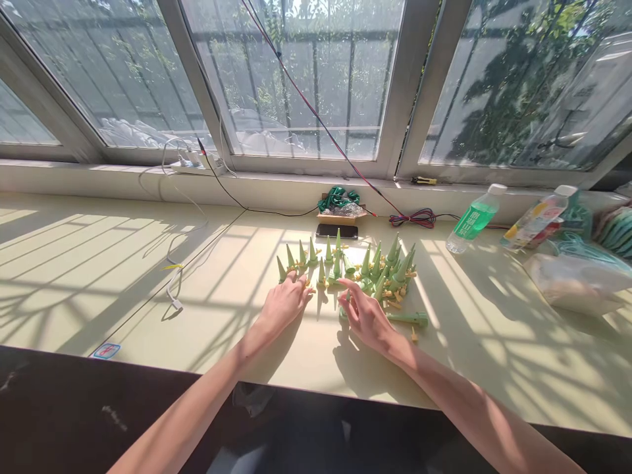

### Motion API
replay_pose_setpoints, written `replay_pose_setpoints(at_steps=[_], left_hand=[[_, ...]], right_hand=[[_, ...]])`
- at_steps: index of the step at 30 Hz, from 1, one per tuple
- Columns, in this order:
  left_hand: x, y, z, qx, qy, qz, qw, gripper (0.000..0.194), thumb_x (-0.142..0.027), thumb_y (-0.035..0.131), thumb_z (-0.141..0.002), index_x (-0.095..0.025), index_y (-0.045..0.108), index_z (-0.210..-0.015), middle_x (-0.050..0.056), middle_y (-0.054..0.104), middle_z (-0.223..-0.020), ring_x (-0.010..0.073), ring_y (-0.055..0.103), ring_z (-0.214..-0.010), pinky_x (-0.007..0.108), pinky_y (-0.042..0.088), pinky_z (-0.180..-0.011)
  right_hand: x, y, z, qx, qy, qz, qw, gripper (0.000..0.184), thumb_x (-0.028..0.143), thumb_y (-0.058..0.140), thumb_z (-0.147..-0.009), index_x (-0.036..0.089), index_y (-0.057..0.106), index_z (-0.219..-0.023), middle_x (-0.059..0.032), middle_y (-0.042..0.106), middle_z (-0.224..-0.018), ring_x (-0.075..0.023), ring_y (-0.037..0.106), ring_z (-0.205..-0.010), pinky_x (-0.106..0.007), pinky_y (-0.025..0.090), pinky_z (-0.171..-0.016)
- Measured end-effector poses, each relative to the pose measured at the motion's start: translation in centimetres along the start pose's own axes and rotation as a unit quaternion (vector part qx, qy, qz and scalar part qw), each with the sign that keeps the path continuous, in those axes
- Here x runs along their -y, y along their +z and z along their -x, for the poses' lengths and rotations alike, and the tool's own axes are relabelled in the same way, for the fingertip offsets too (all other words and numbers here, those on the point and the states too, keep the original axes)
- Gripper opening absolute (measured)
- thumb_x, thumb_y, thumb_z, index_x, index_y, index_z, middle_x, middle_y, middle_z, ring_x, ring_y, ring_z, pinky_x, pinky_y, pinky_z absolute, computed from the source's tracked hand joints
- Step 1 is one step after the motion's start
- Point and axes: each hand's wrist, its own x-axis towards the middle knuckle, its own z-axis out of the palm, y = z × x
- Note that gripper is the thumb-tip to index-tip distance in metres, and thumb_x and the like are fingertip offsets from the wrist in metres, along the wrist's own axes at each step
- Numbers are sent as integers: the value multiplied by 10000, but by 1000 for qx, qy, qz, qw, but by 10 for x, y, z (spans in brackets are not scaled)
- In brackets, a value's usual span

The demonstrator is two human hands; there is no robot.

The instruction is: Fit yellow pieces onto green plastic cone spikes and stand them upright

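Note:
Several green cone-shaped plastic pieces (322, 271) stand on the table, many with small yellow pieces (395, 303) at their bases. At the left end of the group, my left hand (285, 304) reaches down with bent fingers pressed among the nearest cones; whatever is in its fingertips is hidden. My right hand (364, 315) hovers in front of the cluster, fingers loosely curved and apart, with nothing visible held between them. Beneath and beside it lies a long green tube-like piece (412, 319), partly covered by the hand. One loose yellow piece (413, 334) lies just in front of that tube.
Behind the cones are a dark phone (336, 231) and a small box (343, 217) with green items. To the right stand a green-labelled bottle (471, 224), another bottle (538, 220) and a plastic bag (577, 283). A white cable (174, 289) lies left; bundled wires (415, 218) lie behind.

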Motion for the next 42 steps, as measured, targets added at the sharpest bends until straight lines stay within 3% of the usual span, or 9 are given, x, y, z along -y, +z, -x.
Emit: replay_pose_setpoints(at_steps=[12, 21, 31, 36, 42], left_hand=[[2, 3, -3, -36, 4, 18, 999, 355, -364, 456, -1028, -139, 636, -1235, 184, 605, -1291, 269, 715, -899, 318, 519, -674], [1, 6, -5, -7, 4, 20, 1000, 318, -365, 465, -1029, -160, 658, -1179, 157, 628, -1237, 244, 714, -853, 299, 498, -660], [-13, 11, 17, -22, 71, 75, 994, 250, -376, 512, -1009, -196, 686, -1022, 105, 645, -1110, 217, 680, -795, 307, 491, -643], [-29, 15, 16, -13, 131, 71, 989, 245, -374, 504, -1015, -190, 663, -1033, 109, 656, -1122, 209, 673, -753, 297, 472, -600], [-30, 8, 5, 1, 165, 115, 980, 267, -345, 502, -1022, -178, 662, -1154, 114, 684, -1171, 238, 704, -885, 317, 531, -714]], right_hand=[[2, -2, 0, 13, 13, -7, 1000, 345, 295, 366, -1070, 225, 392, -1407, -22, 663, -828, -159, 596, -593, -278, 494, -584], [2, -2, 1, 24, 33, -9, 999, 347, 291, 380, -1063, 228, 395, -1404, -13, 657, -820, -156, 587, -588, -274, 486, -576], [-7, 3, 3, 0, 21, -3, 1000, 418, 255, 441, -1039, 228, 360, -1448, -34, 676, -882, -154, 584, -593, -287, 508, -544], [-7, 2, 0, -17, 38, -15, 999, 439, 293, 433, -1046, 221, 354, -1471, -47, 682, -860, -167, 603, -590, -301, 536, -537], [-8, 1, -3, -27, 68, -4, 997, 460, 272, 425, -1041, 221, 340, -1490, -60, 698, -897, -187, 650, -647, -328, 567, -593]])
